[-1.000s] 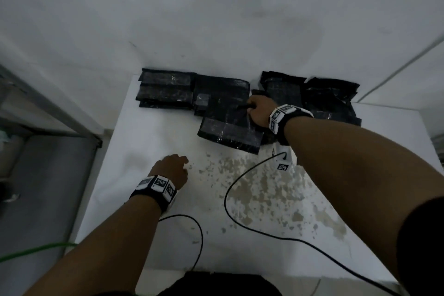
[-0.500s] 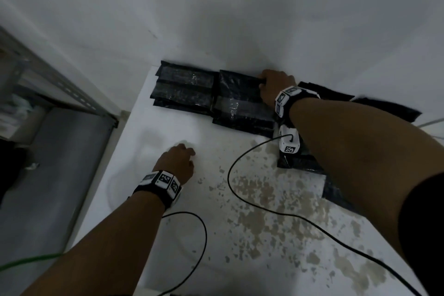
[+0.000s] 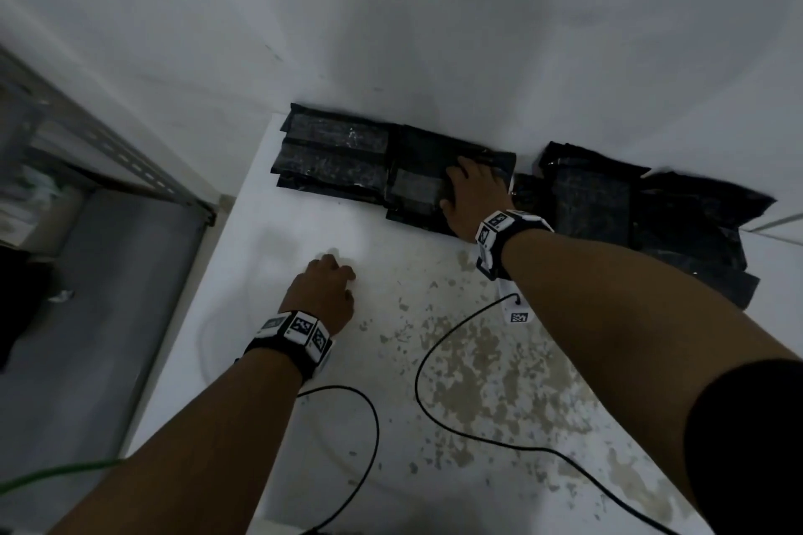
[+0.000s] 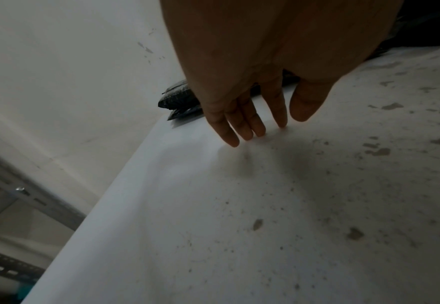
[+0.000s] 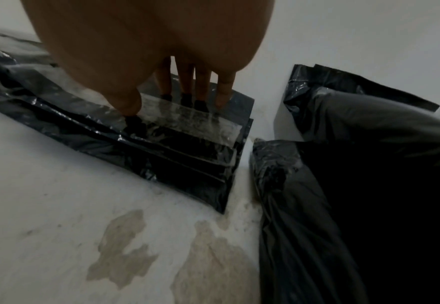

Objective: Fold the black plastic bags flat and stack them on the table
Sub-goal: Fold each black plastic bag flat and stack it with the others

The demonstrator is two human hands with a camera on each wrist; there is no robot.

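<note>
Two stacks of folded black plastic bags lie side by side against the wall: a left stack [image 3: 334,152] and a middle stack [image 3: 417,191] [image 5: 187,144]. My right hand [image 3: 471,191] [image 5: 179,102] presses flat on the middle stack with straight fingers. Loose, unfolded black bags [image 3: 652,217] [image 5: 356,185] lie to the right of it. My left hand [image 3: 323,291] [image 4: 252,123] rests with its fingertips on the bare white table [image 3: 304,361], holding nothing, in front of the left stack [image 4: 179,98].
The white table top is worn with brown patches [image 3: 499,382]. Black cables [image 3: 417,361] loop across its front half. A grey metal shelf frame [image 3: 108,152] stands left of the table, past its left edge. The white wall runs right behind the bags.
My right hand carried the folded bag from the table's middle back to the wall beside the left stack and now lies flat on it. The left hand has hardly moved.
</note>
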